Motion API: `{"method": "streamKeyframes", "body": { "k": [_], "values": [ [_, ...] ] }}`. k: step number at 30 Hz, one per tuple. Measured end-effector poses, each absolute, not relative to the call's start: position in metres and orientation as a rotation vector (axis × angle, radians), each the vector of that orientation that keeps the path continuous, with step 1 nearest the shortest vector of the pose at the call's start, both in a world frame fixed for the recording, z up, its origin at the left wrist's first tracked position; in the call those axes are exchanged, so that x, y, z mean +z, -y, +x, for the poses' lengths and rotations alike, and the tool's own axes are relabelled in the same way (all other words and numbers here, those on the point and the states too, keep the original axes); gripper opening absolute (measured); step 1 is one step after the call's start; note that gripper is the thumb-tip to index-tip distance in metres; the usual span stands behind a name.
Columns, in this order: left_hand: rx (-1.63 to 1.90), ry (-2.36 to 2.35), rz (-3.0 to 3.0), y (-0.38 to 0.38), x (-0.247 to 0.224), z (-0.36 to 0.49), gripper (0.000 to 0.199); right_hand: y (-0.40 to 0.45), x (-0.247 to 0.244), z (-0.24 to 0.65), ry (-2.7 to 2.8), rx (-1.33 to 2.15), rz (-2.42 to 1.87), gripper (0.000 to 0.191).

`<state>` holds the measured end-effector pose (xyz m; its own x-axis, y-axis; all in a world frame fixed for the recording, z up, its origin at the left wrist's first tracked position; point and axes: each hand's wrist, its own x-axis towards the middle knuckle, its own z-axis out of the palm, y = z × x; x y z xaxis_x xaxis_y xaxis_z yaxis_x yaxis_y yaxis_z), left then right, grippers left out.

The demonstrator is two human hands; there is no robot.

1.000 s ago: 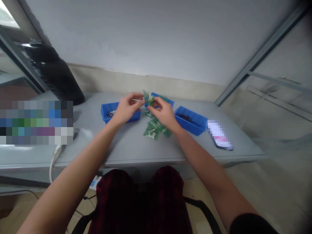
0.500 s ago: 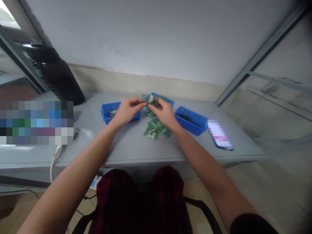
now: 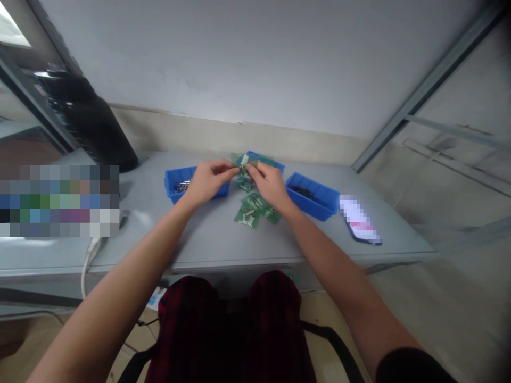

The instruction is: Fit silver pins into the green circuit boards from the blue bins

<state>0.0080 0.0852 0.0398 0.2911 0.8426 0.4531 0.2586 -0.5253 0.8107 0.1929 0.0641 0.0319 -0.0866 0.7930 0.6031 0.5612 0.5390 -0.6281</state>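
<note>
Between my hands is a small green plastic bag (image 3: 245, 159) with pale and metallic bits showing through it. My left hand (image 3: 211, 180) pinches its left side with thumb and fingers. On its right side my right hand (image 3: 268, 181) has thumb and fingers closed on it. Just below lie several more green bags (image 3: 255, 208) with small pale pieces inside. Left of these, a blue bin (image 3: 175, 180) holds shiny metal pieces and is partly covered by my left hand. A blue bin (image 3: 315, 197) with dark small parts sits to the right. Behind my right hand, another blue bin (image 3: 275, 163) is mostly hidden.
A phone (image 3: 361, 221) lies right of the bins on the grey table (image 3: 223, 244). At the left stand a large black bottle (image 3: 96, 122) and a blurred-out area with a white cable (image 3: 90, 255). The wall (image 3: 259, 69) rises close behind the table.
My right thumb has shifted slightly up and right on the bag, and the pale piece in it has tilted a little. Otherwise the hands stay in place.
</note>
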Motion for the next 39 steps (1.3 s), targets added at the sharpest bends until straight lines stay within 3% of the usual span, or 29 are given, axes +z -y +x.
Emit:
{"method": "streamKeyframes", "body": {
  "k": [39],
  "values": [
    [1.251,-0.952,1.875,-0.0862,0.0391,0.0090,0.023,-0.0637,0.0299,0.1928,1.744,0.282,-1.124,0.045]
  ]
}}
